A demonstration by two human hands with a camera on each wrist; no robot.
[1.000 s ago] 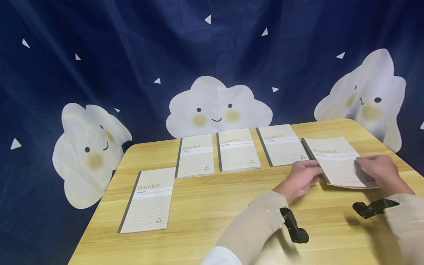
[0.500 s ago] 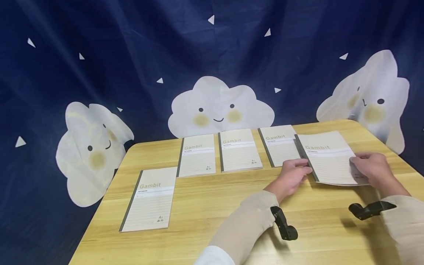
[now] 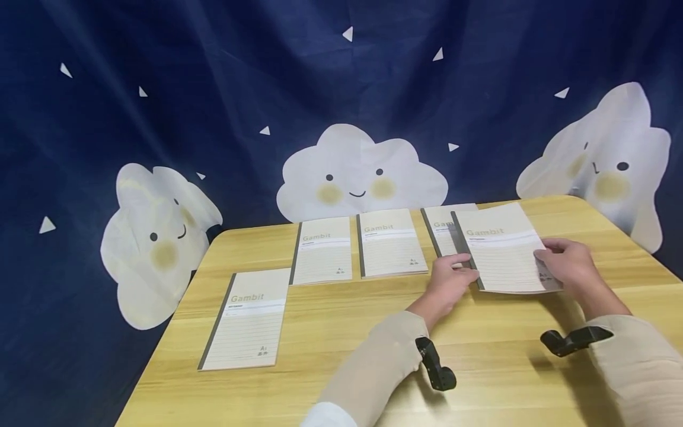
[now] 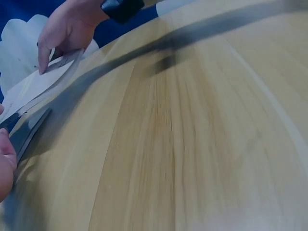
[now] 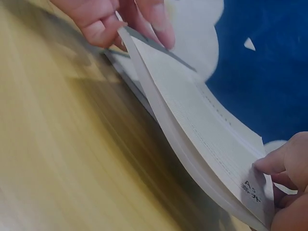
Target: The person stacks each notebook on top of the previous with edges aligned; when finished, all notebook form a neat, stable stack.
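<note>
A cream "Gambit" notebook (image 3: pixel 501 252) with a dark spine is held up off the table between both hands. At its spine edge my left hand (image 3: pixel 447 283) pinches it. My right hand (image 3: pixel 572 270) grips the opposite edge near the lower corner, thumb on the cover. Seen from the right wrist, the notebook (image 5: pixel 192 125) bows slightly and its page edges show. Its left part overlaps the rightmost lying notebook (image 3: pixel 439 225) in the head view, hiding much of that cover.
Two matching notebooks, one (image 3: pixel 322 255) and another (image 3: pixel 392 249), lie along the back of the wooden table (image 3: pixel 341 344). A further notebook (image 3: pixel 245 320) lies closer at the left. A dark blue curtain (image 3: pixel 240 71) with cloud prints hangs behind.
Both hands have carried the notebook leftward, from the right side of the table up and over the edge of the neighbouring notebook. The other notebooks stay put; the head view shifts slightly.
</note>
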